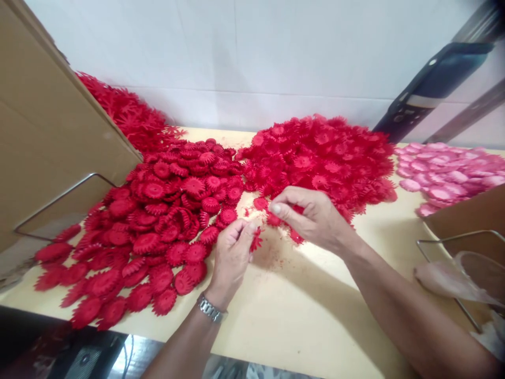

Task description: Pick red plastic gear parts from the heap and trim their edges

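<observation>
My left hand (232, 252), with a metal watch (211, 309) at the wrist, is closed in a pinch on a small red plastic flower piece (255, 239). My right hand (310, 216) is closed too, fingertips pinching another red flower piece (273, 218) at the edge of the right red pile (323, 155). The two hands nearly touch over the pale yellow table (300, 300). A wide spread of red flower pieces (158, 221) lies to the left of my left hand.
A cardboard box (43, 137) stands at the left with more red petals (126, 113) behind it. A pink flower pile (445, 173) lies at the right. Another carton (469, 218) and a plastic bag (457, 279) sit at the right edge. A dark phone (434, 87) leans against the white wall.
</observation>
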Tool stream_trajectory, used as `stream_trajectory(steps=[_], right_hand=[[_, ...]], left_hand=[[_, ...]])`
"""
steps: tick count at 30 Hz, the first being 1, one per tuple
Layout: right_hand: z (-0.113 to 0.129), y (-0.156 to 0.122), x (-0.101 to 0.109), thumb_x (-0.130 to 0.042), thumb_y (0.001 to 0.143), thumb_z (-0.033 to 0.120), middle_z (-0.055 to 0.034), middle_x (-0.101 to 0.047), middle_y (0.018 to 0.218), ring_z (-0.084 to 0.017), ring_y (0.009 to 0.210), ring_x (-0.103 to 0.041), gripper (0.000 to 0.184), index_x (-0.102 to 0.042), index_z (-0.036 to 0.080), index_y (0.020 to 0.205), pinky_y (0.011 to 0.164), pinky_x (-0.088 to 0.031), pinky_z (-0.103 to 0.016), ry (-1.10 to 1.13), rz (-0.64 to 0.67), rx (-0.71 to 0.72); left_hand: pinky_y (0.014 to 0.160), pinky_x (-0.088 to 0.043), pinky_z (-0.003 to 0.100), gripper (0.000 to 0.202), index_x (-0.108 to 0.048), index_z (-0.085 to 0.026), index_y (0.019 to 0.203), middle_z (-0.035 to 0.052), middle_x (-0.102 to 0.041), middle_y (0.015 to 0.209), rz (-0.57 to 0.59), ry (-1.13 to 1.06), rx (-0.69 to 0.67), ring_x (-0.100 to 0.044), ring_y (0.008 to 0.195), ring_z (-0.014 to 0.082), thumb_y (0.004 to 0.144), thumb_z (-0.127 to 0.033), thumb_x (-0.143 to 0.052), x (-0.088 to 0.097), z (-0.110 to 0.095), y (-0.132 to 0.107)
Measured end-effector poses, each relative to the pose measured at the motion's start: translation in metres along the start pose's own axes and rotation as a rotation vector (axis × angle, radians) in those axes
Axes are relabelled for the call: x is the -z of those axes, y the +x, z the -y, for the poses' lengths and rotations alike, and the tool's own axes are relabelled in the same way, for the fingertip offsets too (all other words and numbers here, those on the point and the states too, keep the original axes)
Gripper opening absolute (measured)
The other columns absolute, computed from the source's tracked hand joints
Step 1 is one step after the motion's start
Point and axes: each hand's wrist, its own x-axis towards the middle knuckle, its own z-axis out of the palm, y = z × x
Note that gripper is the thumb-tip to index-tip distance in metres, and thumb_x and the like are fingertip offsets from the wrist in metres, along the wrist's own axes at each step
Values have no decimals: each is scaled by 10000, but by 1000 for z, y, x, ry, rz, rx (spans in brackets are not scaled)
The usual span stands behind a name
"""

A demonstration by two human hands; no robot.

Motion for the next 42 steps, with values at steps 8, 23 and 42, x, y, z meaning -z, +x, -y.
stream_trajectory(steps=[8,23,42], right_hand=[[-4,-6,-28,-563,744,140,19,-540,633,-86,573,-490,76,-546,152,671,533,-378,-204,195,212,-68],[-32,4,39,-479,808,258,5,-478,526,-109,469,-413,191,-552,176,651,451,-340,-246,-325,-435,-205],[3,-2,-4,-529,831,272,-11,-574,685,-105,615,-527,185,-615,150,721,576,-421,-233,60,75,7]], left_hand=[[328,-276,148,380,-496,-160,616,-64,-421,476,-24,-65,34,-363,362,36,755,-509,-552,-1,-4,0],[358,-320,163,193,-525,-148,641,-37,-530,502,126,-135,110,-459,380,58,704,-300,-627,-3,-8,-1],[317,-209,160,373,-436,-162,550,-80,-357,426,-21,-114,45,-309,334,30,709,-440,-628,-1,-3,0]])
